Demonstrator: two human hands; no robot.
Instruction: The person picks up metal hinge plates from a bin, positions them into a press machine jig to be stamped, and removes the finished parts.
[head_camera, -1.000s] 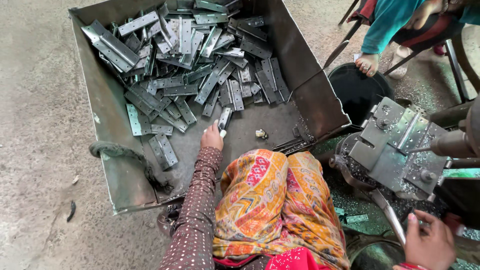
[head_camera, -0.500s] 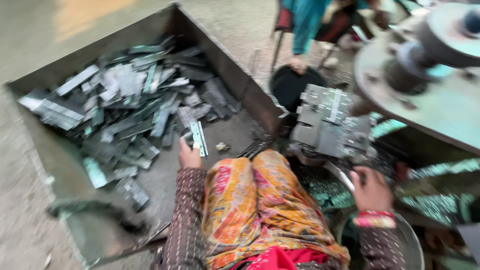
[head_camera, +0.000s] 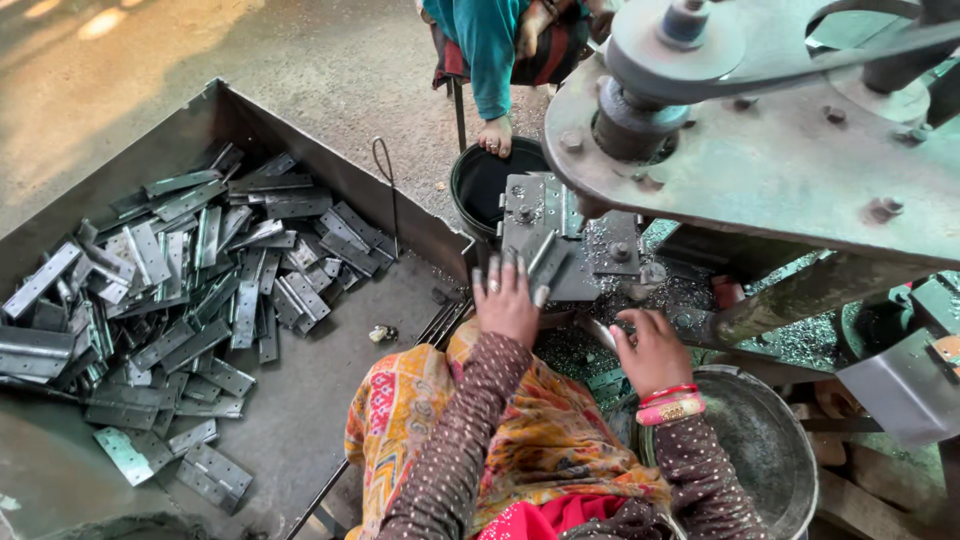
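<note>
Left hand (head_camera: 507, 300) at the press block (head_camera: 560, 235), fingers pinching one hinge (head_camera: 543, 262). Right hand (head_camera: 652, 350) beside, fingers curled, empty. Most hinges unprocessed in the bin (head_camera: 330, 390); pan (head_camera: 770, 450) nearly empty.

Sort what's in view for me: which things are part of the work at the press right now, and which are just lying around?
In use:
- left hand holding a metal hinge plate
- right hand at the press bed
- metal tray heaped with hinge plates

Lying about:
- black bucket
- round metal pan
- small off-white lump on the tray floor
- metal shavings
</note>
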